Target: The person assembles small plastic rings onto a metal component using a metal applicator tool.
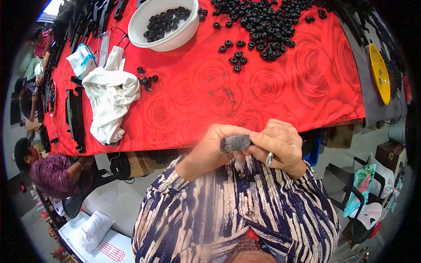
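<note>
Both my hands are close together at the table's near edge, above my striped shirt. My left hand (212, 147) is closed with its fingers curled in. A grey, rough-textured rounded cover (237, 143) sits where its thumb would be, dark at one end; whether it is a fabric thumb cover I cannot tell. Just below it a small white tip (239, 160) shows. My right hand (280, 144) is closed around a slim tool with a silver metal end (269, 159), its fingertips touching the grey cover. Anything small between the fingers is hidden.
Black ring-shaped parts (267, 33) are heaped at the back of the red tablecloth (184, 101); more lie in a white bowl (169, 43). At left are a white cloth (109, 101) and long black parts (75, 120). A yellow plate (379, 74) is at right; a co-worker (55, 173) sits left.
</note>
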Demonstrator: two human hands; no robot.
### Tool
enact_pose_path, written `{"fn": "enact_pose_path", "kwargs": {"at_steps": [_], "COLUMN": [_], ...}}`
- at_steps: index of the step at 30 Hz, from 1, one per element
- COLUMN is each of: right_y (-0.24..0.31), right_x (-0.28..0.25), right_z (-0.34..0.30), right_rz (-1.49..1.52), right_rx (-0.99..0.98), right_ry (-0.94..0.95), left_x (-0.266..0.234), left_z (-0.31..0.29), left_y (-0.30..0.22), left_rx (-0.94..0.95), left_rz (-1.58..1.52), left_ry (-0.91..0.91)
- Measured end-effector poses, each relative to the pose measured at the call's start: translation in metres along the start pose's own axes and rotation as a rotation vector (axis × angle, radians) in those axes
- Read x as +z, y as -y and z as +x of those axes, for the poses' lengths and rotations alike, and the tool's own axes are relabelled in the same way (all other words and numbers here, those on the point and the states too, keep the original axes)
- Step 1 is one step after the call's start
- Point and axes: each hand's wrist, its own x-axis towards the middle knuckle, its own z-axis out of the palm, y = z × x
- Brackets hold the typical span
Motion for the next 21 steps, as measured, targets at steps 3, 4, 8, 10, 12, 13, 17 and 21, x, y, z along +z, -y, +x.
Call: {"fn": "enact_pose_path", "kwargs": {"at_steps": [3,4,8,10,12,13,17,21], "right_y": [0.003,0.003,0.001,0.007,0.007,0.008,0.01,0.01], "right_x": [0.004,0.004,0.004,-0.002,-0.006,-0.009,-0.012,-0.007], "right_z": [-0.004,-0.003,-0.003,0.004,-0.002,-0.002,-0.002,-0.002], "right_rz": [-0.049,-0.079,-0.075,0.056,0.165,0.203,0.153,0.071], "right_rx": [-0.009,-0.021,0.013,0.241,0.359,0.435,0.531,0.542], "right_ry": [-0.025,-0.035,-0.024,0.115,0.078,0.086,0.129,0.122], "left_x": [0.004,0.003,0.005,0.001,0.0,0.003,0.005,0.004], "left_z": [-0.006,-0.005,-0.003,-0.002,-0.001,-0.003,-0.005,-0.004], "left_y": [0.008,0.009,0.003,0.001,0.001,0.002,0.004,0.005], "left_rx": [0.129,0.164,0.337,0.361,0.382,0.375,0.37,0.371], "left_rz": [-0.03,-0.02,0.159,0.199,0.238,0.312,0.325,0.33], "left_ry": [-0.034,-0.068,-0.114,-0.104,-0.089,-0.134,-0.147,-0.136]}}
